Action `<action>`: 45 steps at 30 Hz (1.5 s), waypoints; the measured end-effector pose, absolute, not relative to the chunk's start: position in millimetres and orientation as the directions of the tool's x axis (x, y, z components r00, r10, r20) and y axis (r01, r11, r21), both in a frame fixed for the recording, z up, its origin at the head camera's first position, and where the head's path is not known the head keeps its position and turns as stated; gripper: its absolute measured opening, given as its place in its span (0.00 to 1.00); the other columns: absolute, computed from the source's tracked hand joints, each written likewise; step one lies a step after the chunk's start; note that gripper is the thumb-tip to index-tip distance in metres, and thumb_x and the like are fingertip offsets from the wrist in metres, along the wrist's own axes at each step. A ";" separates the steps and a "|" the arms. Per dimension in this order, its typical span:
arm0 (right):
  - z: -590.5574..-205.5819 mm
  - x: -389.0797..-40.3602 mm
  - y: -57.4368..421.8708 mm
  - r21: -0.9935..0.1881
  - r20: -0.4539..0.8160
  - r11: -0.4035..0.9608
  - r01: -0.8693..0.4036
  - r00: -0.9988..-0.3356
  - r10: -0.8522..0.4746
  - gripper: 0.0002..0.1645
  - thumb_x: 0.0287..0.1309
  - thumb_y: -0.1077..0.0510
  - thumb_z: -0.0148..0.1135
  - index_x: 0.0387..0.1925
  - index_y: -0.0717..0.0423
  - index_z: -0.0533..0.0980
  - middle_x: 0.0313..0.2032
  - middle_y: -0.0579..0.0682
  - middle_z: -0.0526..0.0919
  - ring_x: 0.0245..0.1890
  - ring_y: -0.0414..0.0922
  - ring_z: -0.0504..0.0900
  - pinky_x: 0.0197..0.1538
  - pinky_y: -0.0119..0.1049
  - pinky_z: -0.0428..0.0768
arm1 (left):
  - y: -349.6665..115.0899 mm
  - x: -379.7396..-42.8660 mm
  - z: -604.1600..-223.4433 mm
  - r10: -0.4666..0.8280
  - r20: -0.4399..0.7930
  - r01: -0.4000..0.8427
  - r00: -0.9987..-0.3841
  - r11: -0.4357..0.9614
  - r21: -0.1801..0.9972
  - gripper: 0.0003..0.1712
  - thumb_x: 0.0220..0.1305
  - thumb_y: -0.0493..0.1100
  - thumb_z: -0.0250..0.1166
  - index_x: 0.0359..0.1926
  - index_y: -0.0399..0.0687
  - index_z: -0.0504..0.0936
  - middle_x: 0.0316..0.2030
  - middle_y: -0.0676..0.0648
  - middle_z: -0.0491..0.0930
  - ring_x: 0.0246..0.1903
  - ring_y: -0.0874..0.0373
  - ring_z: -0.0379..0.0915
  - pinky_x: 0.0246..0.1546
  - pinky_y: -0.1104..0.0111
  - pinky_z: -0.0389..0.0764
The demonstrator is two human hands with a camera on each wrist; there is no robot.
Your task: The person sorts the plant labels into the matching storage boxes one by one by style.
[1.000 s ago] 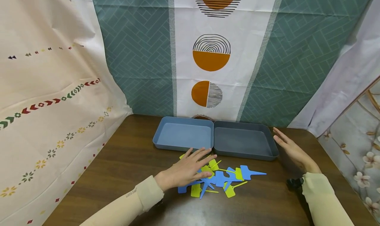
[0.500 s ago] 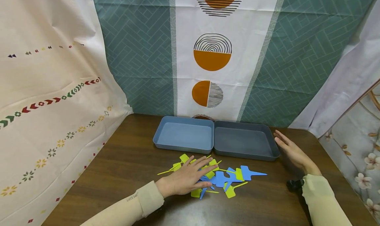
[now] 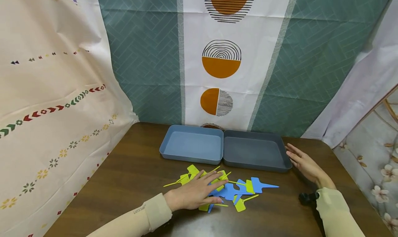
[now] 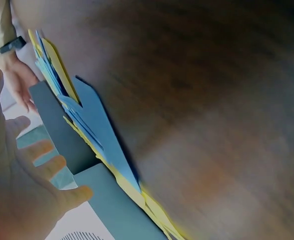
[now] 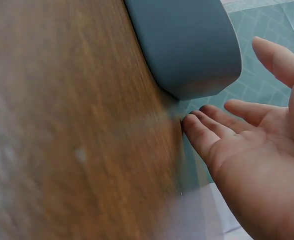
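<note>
Flat T-shaped plant labels lie in a loose pile on the table, some blue (image 3: 256, 185) and some yellow-green (image 3: 239, 205). My left hand (image 3: 196, 192) is held palm down over the pile's left part, fingers spread, hiding several labels. In the left wrist view its fingers are extended beside the heap, where a large blue label (image 4: 104, 125) shows in front. Beside the right end of the dark grey tray (image 3: 253, 152) is my right hand (image 3: 308, 166), with nothing in it. The right wrist view has its fingers (image 5: 201, 137) loosely extended near the tray's corner.
A blue-grey tray (image 3: 192, 145) adjoins the dark one on its left, both behind the labels. Patterned cloth (image 3: 146, 67) hangs behind the table (image 3: 124, 181) and along both sides. A dark device (image 3: 308, 198) is strapped at the right wrist.
My left hand has come slightly nearer, uncovering yellow-green labels at its left and covering a blue one below. The right hand has also drawn a little nearer. The view has tilted slightly up.
</note>
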State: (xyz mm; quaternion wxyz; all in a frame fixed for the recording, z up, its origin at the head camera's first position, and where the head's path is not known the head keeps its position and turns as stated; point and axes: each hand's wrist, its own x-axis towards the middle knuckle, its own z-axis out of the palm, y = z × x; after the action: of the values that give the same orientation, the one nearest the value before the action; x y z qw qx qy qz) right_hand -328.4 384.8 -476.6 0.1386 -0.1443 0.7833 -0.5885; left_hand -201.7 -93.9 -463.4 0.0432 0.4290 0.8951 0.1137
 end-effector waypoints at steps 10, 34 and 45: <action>-478.4 -330.4 381.8 -0.962 -0.079 0.273 -0.028 -0.924 -0.375 0.47 0.80 0.54 0.53 0.84 0.57 0.36 0.81 0.65 0.28 0.79 0.68 0.32 0.75 0.67 0.38 | -93.5 -201.5 -462.1 0.787 -0.001 0.765 -0.616 0.599 0.236 0.39 0.80 0.68 0.42 0.84 0.63 0.51 0.82 0.48 0.49 0.81 0.49 0.45 0.74 0.38 0.54; -486.7 -331.6 387.9 -0.987 -0.031 0.158 -0.044 -0.895 -0.445 0.45 0.81 0.61 0.48 0.83 0.60 0.33 0.79 0.68 0.23 0.77 0.71 0.25 0.70 0.75 0.31 | -92.0 -209.1 -461.8 0.804 -0.020 0.790 -0.594 0.588 0.171 0.35 0.81 0.63 0.46 0.82 0.58 0.59 0.79 0.46 0.58 0.78 0.49 0.55 0.73 0.43 0.62; -487.1 -331.8 389.4 -0.988 -0.049 0.154 -0.024 -0.892 -0.450 0.45 0.82 0.61 0.46 0.83 0.57 0.31 0.79 0.66 0.20 0.77 0.69 0.22 0.71 0.74 0.30 | -82.4 -220.5 -460.9 0.808 0.016 0.805 -0.589 0.586 0.092 0.32 0.82 0.60 0.49 0.78 0.55 0.66 0.75 0.44 0.65 0.74 0.49 0.63 0.73 0.53 0.65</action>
State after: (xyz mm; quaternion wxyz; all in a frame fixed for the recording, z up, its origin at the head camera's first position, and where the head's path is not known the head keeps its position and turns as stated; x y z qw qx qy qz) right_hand -331.8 389.4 -487.1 0.1691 -0.1599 0.7405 -0.6305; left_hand -220.5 -82.4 -460.9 0.0139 0.4529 0.8903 0.0446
